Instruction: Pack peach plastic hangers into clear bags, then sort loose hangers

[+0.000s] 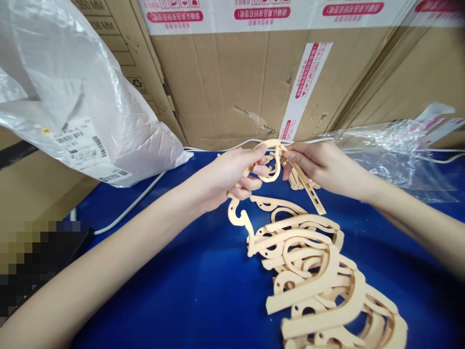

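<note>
Both my hands meet above the far part of a blue table [181,291]. My left hand [228,174] is closed round a curved, peach-coloured flat gasket [271,160], thumb on top. My right hand [316,165] pinches the same gasket from the right, with a straight perforated strip [310,191] hanging down below it. A pile of several more peach gaskets [319,276], curved and holed, lies on the table just below and to the right of my hands.
A white plastic bag [72,97] with barcode labels sits at the left. Large cardboard boxes [236,87] stand along the back. A clear plastic bag [392,155] lies at the right. A white cable [134,203] runs along the table's far edge.
</note>
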{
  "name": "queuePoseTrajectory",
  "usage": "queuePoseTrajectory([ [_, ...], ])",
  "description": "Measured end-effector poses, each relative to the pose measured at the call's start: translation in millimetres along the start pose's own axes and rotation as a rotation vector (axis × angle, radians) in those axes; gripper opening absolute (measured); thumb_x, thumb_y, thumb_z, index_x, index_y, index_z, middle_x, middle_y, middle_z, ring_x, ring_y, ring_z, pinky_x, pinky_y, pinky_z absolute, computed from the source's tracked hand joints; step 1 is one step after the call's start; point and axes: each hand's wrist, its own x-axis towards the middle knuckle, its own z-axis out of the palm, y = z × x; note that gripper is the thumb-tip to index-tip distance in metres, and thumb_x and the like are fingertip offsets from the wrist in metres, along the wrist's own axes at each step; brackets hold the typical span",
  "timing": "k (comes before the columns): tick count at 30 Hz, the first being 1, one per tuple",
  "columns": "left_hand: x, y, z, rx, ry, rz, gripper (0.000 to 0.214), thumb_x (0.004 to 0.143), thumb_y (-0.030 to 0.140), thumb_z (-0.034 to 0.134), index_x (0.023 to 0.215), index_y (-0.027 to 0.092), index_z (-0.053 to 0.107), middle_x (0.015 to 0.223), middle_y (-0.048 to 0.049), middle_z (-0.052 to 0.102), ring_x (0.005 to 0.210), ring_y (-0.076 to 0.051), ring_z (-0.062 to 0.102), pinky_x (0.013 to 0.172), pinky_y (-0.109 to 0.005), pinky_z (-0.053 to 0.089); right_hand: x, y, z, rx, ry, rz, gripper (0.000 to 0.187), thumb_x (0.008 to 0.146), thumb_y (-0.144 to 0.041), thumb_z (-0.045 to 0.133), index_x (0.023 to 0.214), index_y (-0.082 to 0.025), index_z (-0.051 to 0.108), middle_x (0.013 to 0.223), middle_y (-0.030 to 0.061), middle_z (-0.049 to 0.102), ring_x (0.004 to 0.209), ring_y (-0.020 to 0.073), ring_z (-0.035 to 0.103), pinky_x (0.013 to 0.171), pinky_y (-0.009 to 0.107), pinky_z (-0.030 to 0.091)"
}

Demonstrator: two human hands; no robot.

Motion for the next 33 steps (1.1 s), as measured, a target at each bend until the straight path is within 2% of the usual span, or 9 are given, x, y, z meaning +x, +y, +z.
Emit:
queuePoseTrajectory([
  [4, -8, 2, 9.9, 0.087, 0.118, 0.111, 0.036, 0.104, 0.033, 0.044, 0.072, 0.018, 0.04, 0.06, 0.0074, 0.034, 0.035, 0.002, 0.023, 0.031, -0.008, 0.012, 5, 13, -5, 0.124, -0.05, 0.159, 0.041, 0.101, -0.041, 0.041, 0.069, -0.024, 0.059, 0.049, -0.0023, 0.054, 0.044, 0.0132, 0.05, 0.054, 0.031, 0.043],
  [7, -18, 8, 16.0, 0.106, 0.099, 0.177, 0.036, 0.104, 0.035, 0.044, 0.073, 0.018, 0.041, 0.059, 0.0074, 0.033, 0.035, 0.001, 0.024, 0.032, -0.008, 0.013, 12, 43, -6, 0.081, -0.024, 0.249, 0.039, 0.103, -0.038, 0.038, 0.078, -0.021, 0.061, 0.05, -0.0033, 0.052, 0.044, 0.0114, 0.046, 0.051, 0.029, 0.043],
  [9, -22, 13, 17.8, 0.1, 0.064, 0.191, 0.036, 0.103, 0.035, 0.047, 0.072, 0.018, 0.041, 0.058, 0.0073, 0.033, 0.035, 0.001, 0.023, 0.032, -0.008, 0.013, 17, 65, -5, 0.031, -0.006, 0.321, 0.033, 0.102, -0.041, 0.045, 0.092, -0.017, 0.065, 0.074, 0.0011, 0.065, 0.06, 0.0117, 0.058, 0.061, 0.03, 0.052],
  [11, -25, 17, 17.6, 0.084, 0.05, 0.197, 0.039, 0.1, 0.038, 0.054, 0.07, 0.018, 0.039, 0.058, 0.0074, 0.032, 0.036, 0.001, 0.022, 0.032, -0.008, 0.012, 20, 83, -1, -0.026, 0.023, 0.376, 0.032, 0.096, -0.041, 0.058, 0.118, -0.017, 0.063, 0.114, 0.0074, 0.067, 0.094, 0.0173, 0.066, 0.081, 0.038, 0.057],
  [13, -25, 18, 15.9, 0.063, 0.051, 0.207, 0.042, 0.097, 0.04, 0.059, 0.069, 0.019, 0.037, 0.058, 0.0074, 0.031, 0.037, 0.002, 0.022, 0.033, -0.008, 0.012, 18, 95, 4, -0.075, 0.036, 0.402, 0.035, 0.096, -0.039, 0.06, 0.125, -0.02, 0.061, 0.129, 0.0096, 0.062, 0.108, 0.0208, 0.063, 0.09, 0.043, 0.055],
  [15, -24, 18, 13.5, 0.043, 0.054, 0.21, 0.042, 0.097, 0.041, 0.059, 0.069, 0.019, 0.036, 0.059, 0.0073, 0.032, 0.037, 0.002, 0.022, 0.033, -0.008, 0.012, 13, 101, 8, -0.122, 0.033, 0.412, 0.034, 0.096, -0.039, 0.059, 0.125, -0.021, 0.061, 0.131, 0.01, 0.061, 0.109, 0.0212, 0.063, 0.092, 0.043, 0.055],
  [27, -21, 19, 10.4, 0.012, 0.062, 0.186, 0.038, 0.104, 0.038, 0.042, 0.072, 0.019, 0.039, 0.06, 0.0061, 0.033, 0.036, 0.001, 0.023, 0.032, -0.01, 0.01, -9, 108, 3, -0.24, 0.03, 0.436, 0.031, 0.097, -0.039, 0.058, 0.123, -0.023, 0.062, 0.13, 0.0095, 0.061, 0.108, 0.0198, 0.063, 0.091, 0.041, 0.055],
  [30, -20, 19, 7.7, -0.01, 0.068, 0.173, 0.038, 0.103, 0.039, 0.045, 0.071, 0.019, 0.04, 0.06, 0.0061, 0.033, 0.036, 0.001, 0.023, 0.032, -0.011, 0.009, -11, 100, 2, -0.208, 0.049, 0.432, 0.03, 0.096, -0.039, 0.058, 0.12, -0.023, 0.063, 0.125, 0.0094, 0.063, 0.104, 0.019, 0.063, 0.089, 0.04, 0.055],
  [33, -18, 18, 5.6, -0.069, 0.034, 0.155, 0.04, 0.104, 0.043, 0.041, 0.071, 0.019, 0.04, 0.06, 0.0057, 0.033, 0.036, 0.0, 0.022, 0.032, -0.012, 0.008, -14, 76, -3, -0.181, 0.107, 0.383, 0.034, 0.09, -0.044, 0.065, 0.112, -0.018, 0.066, 0.111, 0.0144, 0.066, 0.091, 0.0222, 0.063, 0.083, 0.041, 0.051],
])
